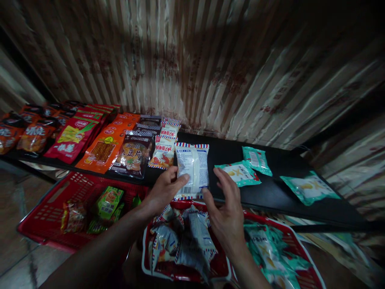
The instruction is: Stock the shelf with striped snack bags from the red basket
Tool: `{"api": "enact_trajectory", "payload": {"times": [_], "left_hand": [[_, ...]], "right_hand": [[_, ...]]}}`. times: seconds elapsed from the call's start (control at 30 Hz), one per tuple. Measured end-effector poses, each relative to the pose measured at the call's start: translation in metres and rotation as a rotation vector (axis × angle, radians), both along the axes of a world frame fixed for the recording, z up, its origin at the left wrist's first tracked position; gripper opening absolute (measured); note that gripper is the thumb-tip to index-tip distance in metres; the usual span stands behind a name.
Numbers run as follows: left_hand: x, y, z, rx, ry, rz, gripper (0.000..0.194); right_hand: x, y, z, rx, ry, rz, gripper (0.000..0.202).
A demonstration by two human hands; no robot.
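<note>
Packet (pixel 194 164), one: pinched by left hand (pixel 162 188) at shelf's (pixel 270 194) front edge; right hand (pixel 227 204) spread, nothing clasped. Through slackened pinch, could be dropped into basket (pixel 143 252) below.

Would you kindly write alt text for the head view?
A person's left hand touches a white snack packet, barcode showing, and the right hand is open at its edge. More packets lie on a black shelf and in red baskets in front.
</note>
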State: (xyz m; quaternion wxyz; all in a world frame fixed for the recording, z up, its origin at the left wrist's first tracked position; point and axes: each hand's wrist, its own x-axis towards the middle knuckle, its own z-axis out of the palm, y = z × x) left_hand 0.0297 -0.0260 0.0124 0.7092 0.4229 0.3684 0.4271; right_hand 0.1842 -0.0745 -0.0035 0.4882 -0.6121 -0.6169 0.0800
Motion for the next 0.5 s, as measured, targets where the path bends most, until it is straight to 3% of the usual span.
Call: {"api": "enact_trajectory", "payload": {"times": [0.13,0.5], "left_hand": [[0.0024,-0.0001,-0.0004,0.029,-0.011,0.023,0.035],[0.0041,0.0004,-0.0038,0.031,-0.061,0.006,0.036]], "right_hand": [[-0.0024,-0.0026,0.0072,0.16,-0.342,-0.007,0.037],[-0.0021,-0.0001,0.0023,0.133,-0.39,0.071,0.04]]}}
